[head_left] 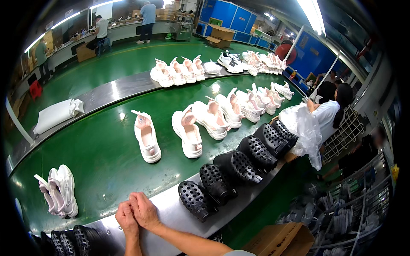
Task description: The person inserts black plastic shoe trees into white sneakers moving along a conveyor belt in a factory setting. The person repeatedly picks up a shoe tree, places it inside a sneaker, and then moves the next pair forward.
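My left hand (126,218) and my right hand (144,210) rest side by side on the metal edge strip (171,209) of the green table, touching each other. Both have their fingers curled in, and I see nothing held in them. Right of them, a row of black shoe-shaped pieces full of round holes (197,200) lines the metal strip. Beyond the hands stand a single white sneaker with a pink lining (147,138) and another white sneaker (187,134). A pair of white sneakers (62,192) sits to the left.
More black perforated pieces (81,239) stand at the lower left. White sneakers (211,119) continue toward the far right, with others (177,72) on the far metal ledge. A white wrapped bundle (57,115) lies there too. A co-worker (331,113) sits at right near clear plastic bags (305,128).
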The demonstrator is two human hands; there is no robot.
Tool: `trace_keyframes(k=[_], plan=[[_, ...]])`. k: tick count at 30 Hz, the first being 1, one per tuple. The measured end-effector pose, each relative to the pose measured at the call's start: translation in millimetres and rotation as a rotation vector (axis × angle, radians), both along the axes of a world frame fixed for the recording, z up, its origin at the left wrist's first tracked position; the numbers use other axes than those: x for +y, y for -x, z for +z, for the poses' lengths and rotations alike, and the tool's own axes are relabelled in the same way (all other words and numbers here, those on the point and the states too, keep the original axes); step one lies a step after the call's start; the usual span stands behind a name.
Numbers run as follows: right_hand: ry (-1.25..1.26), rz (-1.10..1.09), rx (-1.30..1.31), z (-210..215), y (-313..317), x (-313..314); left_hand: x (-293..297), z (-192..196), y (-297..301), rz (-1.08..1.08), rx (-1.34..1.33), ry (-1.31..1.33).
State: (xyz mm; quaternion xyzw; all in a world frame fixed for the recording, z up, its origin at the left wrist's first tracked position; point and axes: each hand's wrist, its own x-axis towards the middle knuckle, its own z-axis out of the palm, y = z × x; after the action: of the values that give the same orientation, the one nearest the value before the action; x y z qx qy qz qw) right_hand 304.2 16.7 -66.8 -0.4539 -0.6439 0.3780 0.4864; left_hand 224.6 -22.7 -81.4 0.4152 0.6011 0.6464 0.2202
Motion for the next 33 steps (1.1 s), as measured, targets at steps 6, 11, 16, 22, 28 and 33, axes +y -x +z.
trace_keyframes(k=[6, 11, 16, 22, 28, 33], plan=[[-0.052, -0.026, 0.076, -1.5, -2.6, 4.6, 40.2, 47.1, 10.4, 0.108, 0.131, 0.089], [0.055, 0.101, -0.064, -3.5, -2.5, 2.4, 124.1, 121.7, -19.2, -0.138, 0.929, -0.001], [0.024, 0.123, -0.027, -7.0, -5.6, 0.1, 198.9, 93.3, -31.9, -0.365, 1.103, 0.257], [-0.033, 0.109, 0.026, -21.3, -1.7, -1.2, 221.9, 97.7, -88.3, -0.516, 0.985, 0.332], [0.079, 0.137, 0.272, -71.8, 16.8, -18.2, 245.9, 107.5, -136.2, -0.667, 1.145, 0.586], [0.192, 0.250, 0.399, -111.3, 37.4, -13.5, 251.6, 93.1, -130.2, -0.506, 1.272, 0.525]])
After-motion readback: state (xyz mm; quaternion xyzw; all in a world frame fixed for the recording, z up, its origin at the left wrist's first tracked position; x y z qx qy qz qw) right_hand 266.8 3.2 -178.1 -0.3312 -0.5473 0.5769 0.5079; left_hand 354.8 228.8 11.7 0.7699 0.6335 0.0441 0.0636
